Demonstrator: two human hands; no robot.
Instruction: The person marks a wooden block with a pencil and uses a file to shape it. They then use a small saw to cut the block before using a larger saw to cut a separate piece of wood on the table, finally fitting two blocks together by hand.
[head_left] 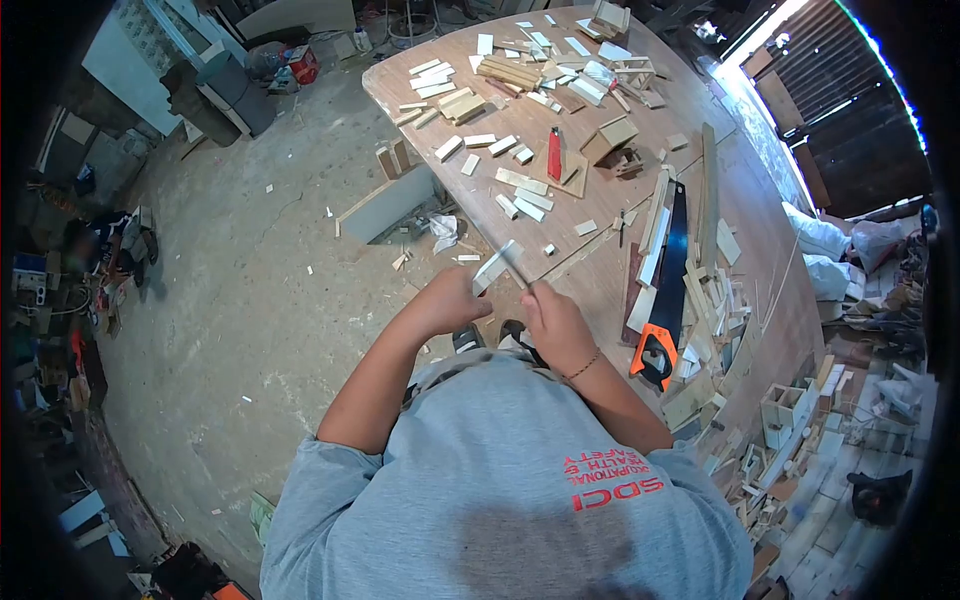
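My left hand (449,302) is closed around the near end of a small white-faced wood strip (492,270), at the table's near edge. In my right hand (560,325) is a thin, dark grey, flat metal tool (516,268). Its far end lies against the strip's right side. I cannot tell whether it is a file or a blade. Beyond my hands, a red utility knife (554,155) rests on a small wooden board (573,177). To the right of my right hand lies a handsaw (665,300) with an orange and black handle.
Cut wood blocks and strips cover much of the wooden table (590,260), with a small wooden box (610,140) among them. A grey-faced panel (390,207) stands on the concrete floor beside the table. Offcuts (790,415) are heaped at the right. A grey bin (235,92) stands far left.
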